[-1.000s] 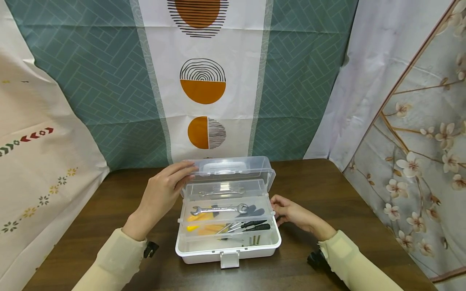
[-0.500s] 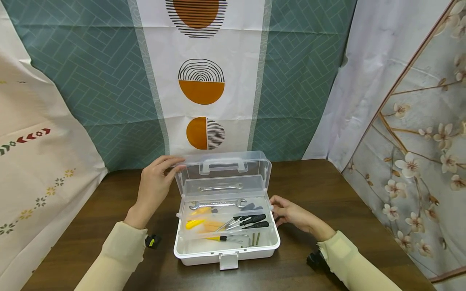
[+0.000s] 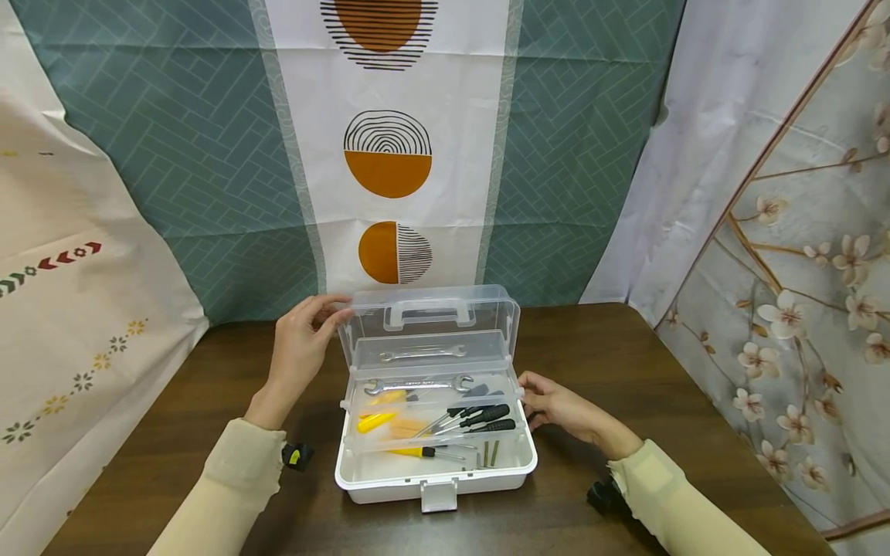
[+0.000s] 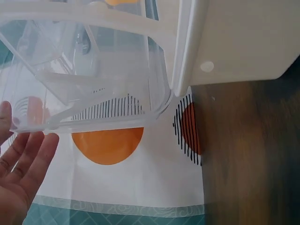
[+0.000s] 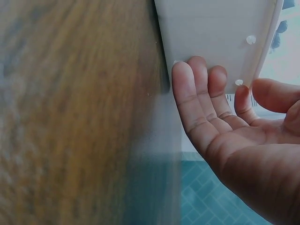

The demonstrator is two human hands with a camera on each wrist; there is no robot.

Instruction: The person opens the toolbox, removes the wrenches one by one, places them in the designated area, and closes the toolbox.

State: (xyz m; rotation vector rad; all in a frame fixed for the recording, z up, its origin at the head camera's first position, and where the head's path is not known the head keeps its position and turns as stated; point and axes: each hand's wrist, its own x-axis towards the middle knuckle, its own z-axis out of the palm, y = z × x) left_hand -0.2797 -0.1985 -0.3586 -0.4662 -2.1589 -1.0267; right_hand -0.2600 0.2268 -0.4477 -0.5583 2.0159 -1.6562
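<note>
A white toolbox (image 3: pixel 368 493) stands on the table with its clear lid (image 3: pixel 431 297) raised. My left hand (image 3: pixel 300 333) pinches the lid's left edge; in the left wrist view, its thumb and fingers (image 4: pixel 44 150) are on opposite sides of the rim. My right hand (image 3: pixel 566 413) rests its fingertips against the box's right side, fingers slightly bent in the right wrist view. Through the clear tray (image 3: pixel 358 444) show a wrench (image 3: pixel 417 384), black-handled screwdrivers (image 3: pixel 487 417) and a yellow-handled screwdriver (image 3: pixel 417 452). A smaller wrench (image 3: pixel 422 354) shows further back.
The dark wooden table (image 3: pixel 591 347) extends around the box. A patterned cloth (image 3: pixel 389 255) hangs behind it. A floral curtain (image 3: pixel 786 371) is on the right and a pale cloth (image 3: pixel 104 309) on the left. The box's front latch (image 3: pixel 439 496) hangs down.
The lid has swung up and back with my left hand, which has moved slightly left and up. Lid and hand barely move over the last half second. My right hand stays at the box's side.
</note>
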